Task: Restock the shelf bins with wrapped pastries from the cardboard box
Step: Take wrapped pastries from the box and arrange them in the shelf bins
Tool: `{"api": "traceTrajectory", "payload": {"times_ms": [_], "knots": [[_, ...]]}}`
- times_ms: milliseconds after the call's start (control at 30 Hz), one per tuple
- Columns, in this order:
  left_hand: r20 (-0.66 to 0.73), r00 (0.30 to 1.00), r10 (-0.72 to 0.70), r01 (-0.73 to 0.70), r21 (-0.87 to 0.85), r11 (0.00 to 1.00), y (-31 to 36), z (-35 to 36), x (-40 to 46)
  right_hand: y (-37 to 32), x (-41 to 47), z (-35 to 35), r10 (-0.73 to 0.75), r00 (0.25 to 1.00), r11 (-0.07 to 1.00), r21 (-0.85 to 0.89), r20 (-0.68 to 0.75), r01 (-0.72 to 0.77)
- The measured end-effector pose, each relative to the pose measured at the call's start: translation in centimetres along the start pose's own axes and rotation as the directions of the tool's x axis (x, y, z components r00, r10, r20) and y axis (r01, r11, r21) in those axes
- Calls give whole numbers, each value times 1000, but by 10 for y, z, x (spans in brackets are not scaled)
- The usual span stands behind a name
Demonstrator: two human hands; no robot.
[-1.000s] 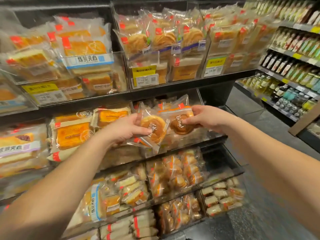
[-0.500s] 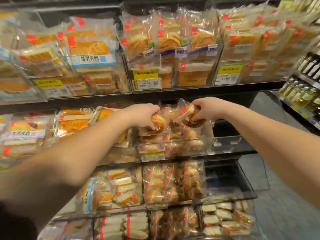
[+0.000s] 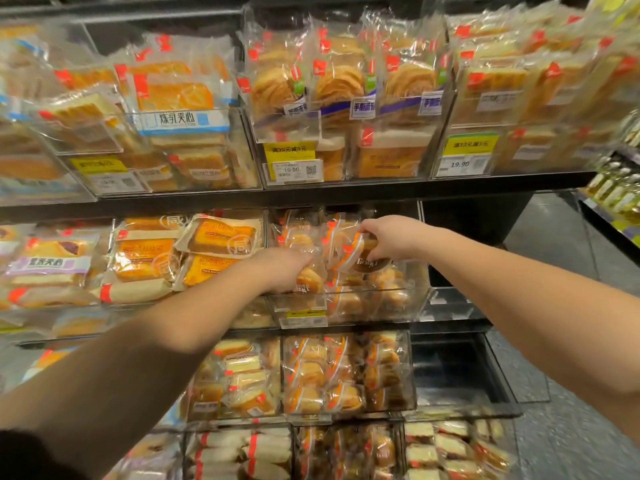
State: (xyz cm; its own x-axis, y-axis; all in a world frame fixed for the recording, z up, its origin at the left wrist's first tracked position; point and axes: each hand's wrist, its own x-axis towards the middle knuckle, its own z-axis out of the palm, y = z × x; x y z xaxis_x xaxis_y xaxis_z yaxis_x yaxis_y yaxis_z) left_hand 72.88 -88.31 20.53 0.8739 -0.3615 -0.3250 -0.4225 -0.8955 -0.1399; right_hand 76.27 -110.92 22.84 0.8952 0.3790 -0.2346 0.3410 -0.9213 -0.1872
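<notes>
A person's left hand (image 3: 282, 270) curls over a golden wrapped pastry (image 3: 309, 280) at the near left of a clear shelf bin (image 3: 349, 303) on the middle shelf, while the right hand (image 3: 391, 237) pinches a darker wrapped pastry (image 3: 367, 259) above the same bin. Both grips are clamped on their packets. The pastries look light and soft, their film slick and crinkly; fingers spread across the broad face, not squeezing, would likely spare the crumb. No cardboard box is in view.
</notes>
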Motion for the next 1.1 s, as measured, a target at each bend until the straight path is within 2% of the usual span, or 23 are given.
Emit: {"api": "traceTrajectory", "payload": {"times_ms": [333,500,600,667,767,967,1100], "knots": [[67,997,-33,28,66,997,10,-4,5,-15,38,17,-54,997,993,-100,61,60],[118,991,-64,78,-123,989,4,-2,10,-19,46,28,-100,990,981,-154,100,114],[60,997,-44,57,-241,969,-1,0,7,-13,45,25,-112,986,984,-122,119,127],[-16,1000,-22,18,-221,975,-2,5,6,-10,46,25,-117,985,986,-104,125,130],[-54,998,-25,16,-170,985,2,14,8,-11,47,29,-113,987,988,-94,112,124],[-16,1000,1,-1,-3,1000,16,9,18,-6,45,34,-121,990,988,-93,66,127],[33,999,-36,39,-82,996,18,9,18,0,37,32,-121,993,986,-118,9,121]]}}
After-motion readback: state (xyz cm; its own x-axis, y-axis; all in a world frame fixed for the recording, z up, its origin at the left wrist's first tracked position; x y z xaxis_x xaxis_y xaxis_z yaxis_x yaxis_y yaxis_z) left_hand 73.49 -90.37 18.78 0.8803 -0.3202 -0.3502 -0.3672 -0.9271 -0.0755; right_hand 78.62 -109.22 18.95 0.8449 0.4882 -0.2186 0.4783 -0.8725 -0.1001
